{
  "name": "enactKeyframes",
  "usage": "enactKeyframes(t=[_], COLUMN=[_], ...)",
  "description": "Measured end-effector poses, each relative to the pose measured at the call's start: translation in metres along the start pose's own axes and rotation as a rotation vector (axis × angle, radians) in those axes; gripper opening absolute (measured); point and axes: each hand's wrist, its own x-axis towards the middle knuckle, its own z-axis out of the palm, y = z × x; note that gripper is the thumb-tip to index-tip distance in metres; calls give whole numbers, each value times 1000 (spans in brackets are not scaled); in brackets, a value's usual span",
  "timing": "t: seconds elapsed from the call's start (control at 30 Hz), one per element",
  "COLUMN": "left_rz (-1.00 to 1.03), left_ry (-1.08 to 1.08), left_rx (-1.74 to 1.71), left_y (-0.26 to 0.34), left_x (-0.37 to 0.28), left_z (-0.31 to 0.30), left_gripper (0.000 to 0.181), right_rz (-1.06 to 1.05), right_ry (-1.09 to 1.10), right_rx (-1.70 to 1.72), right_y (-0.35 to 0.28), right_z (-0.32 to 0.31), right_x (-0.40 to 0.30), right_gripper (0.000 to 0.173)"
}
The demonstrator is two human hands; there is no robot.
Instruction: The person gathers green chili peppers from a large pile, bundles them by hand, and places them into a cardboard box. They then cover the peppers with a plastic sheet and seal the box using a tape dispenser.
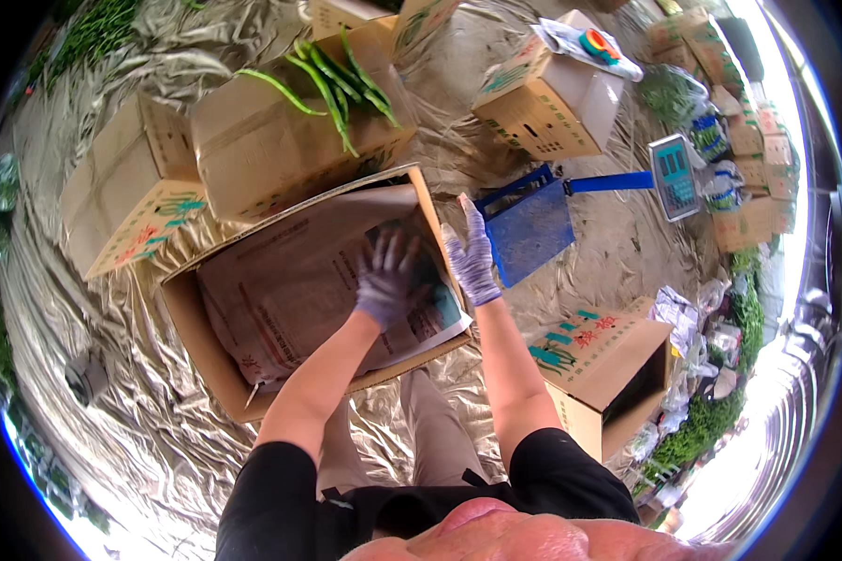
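Observation:
In front of me stands an open cardboard carton (pixel 195 336), tilted in my view. Printed paper sheets (pixel 288 280) line its inside, with a coloured picture at the right end. My left hand (pixel 384 280), in a thin striped glove, lies spread on the paper inside the carton and holds nothing. Just outside the carton's right wall is my right hand (pixel 474 258), gloved likewise, with thumb and fingers apart. Whether it touches the cardboard I cannot tell. Past it sits the blue platform (pixel 537 228) of a scale, joined by a blue bar to its display unit (pixel 673 177).
Long green peppers (pixel 337 84) lie on a closed carton (pixel 266 133) beyond the lined one. Another carton (pixel 119 189) stands left. An orange-and-teal tape dispenser (pixel 598 46) rests on a carton (pixel 554 105) at upper right. An open carton (pixel 596 357) lies right. Crumpled sheeting (pixel 147 435) covers the ground.

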Motion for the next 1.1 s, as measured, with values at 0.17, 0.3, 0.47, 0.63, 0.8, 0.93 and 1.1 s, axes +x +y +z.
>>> enactKeyframes(t=[0.17,0.3,0.47,0.63,0.8,0.93,1.1], left_rz=[-15,8,-105,-193,-358,-617,-784], left_ry=[-252,28,249,386,326,200,165], left_rx=[-18,-60,-15,139,83,355,319], left_y=[-9,-30,-31,-60,-90,-160,-212], left_x=[33,10,53,98,-2,-101,-140], left_z=[1,21,5,10,-31,-27,9], left_gripper=[77,75,74,68,59,65,68], right_rz=[311,257,210,209,-182,-300,-334], right_ry=[-290,-341,-411,-389,-494,-488,-592], right_rx=[630,613,552,585,-203,-299,-450], right_y=[10,-1,1,-4,2,-3,-19], right_z=[31,32,28,62,102,126,151], right_x=[-13,-9,-6,-34,-47,-39,-47], right_gripper=[55,56,56,58,64,73,95])
